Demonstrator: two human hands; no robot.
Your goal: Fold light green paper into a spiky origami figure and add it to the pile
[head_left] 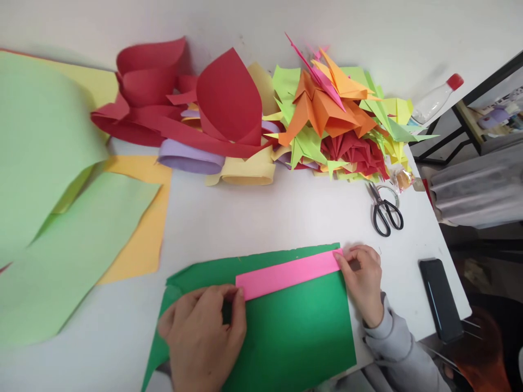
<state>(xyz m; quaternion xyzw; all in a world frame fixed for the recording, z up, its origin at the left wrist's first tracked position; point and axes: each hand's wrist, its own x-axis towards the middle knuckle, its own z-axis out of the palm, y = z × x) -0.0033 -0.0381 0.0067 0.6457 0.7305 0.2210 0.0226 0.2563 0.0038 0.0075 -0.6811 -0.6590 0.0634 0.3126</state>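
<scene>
A pink paper strip (288, 274) lies slantwise over a green paper sheet (294, 326), close to the sheet's far edge. My left hand (208, 332) pinches the strip's left end between thumb and fingers. At the opposite end, my right hand (363, 275) grips the strip's right tip near the sheet's upper right corner. The green sheet's left side is partly covered by my left hand, and its left edge looks bent.
Light green paper (93, 256) and orange paper (141, 239) spread at the left. Curled red paper (231, 98) and folded orange paper pieces (322, 111) pile along the wall. Black-handled scissors (384, 209), a tape roll (393, 190), a phone (440, 299) and a red-capped bottle (435, 100) are at the right.
</scene>
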